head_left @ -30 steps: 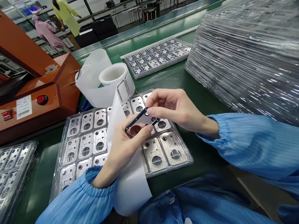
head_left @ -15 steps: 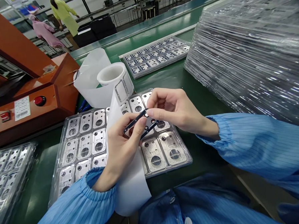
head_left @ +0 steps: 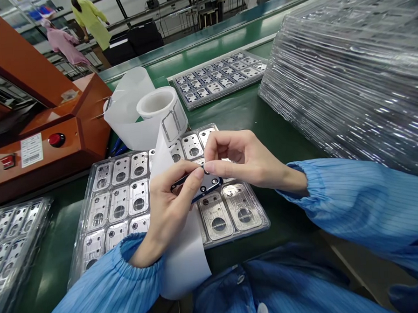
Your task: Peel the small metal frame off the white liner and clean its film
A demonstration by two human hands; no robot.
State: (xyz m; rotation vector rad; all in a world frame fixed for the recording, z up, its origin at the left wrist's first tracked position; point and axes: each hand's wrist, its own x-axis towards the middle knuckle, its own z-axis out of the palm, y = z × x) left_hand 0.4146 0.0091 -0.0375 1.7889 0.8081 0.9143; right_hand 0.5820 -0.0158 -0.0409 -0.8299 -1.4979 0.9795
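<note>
L hand [head_left: 169,207] grips a thin dark frame part [head_left: 196,185], thumb pressed along its top edge, fingers curled under. R hand [head_left: 246,157] pinches the same part at its 3 o'clock end w/ thumb + forefinger; other fingers curled in. Part sits tilted, held just above the tray, between both hands.

Under the hands: clear tray of metal plates [head_left: 127,203], each plate w/ a round hole, laid in rows. White liner strip [head_left: 182,256] runs from under the L hand down to 6 o'clock, over the table edge, and up to the tape roll [head_left: 159,107] at 11 o'clock. A few frame outlines show on the roll's side.

At 9–10 o'clock: orange-brown machine [head_left: 53,132] w/ red button [head_left: 56,139]. At 8 o'clock, another tray [head_left: 10,237], partly cut off. At 12–1 o'clock, further back on the green table [head_left: 248,112], a second filled tray [head_left: 219,76]. At 2–3 o'clock: tall stack of clear empty trays [head_left: 348,74], blurred. Blue sleeves on both arms. Far back at 11 o'clock, a person in yellow [head_left: 89,18], well apart.
</note>
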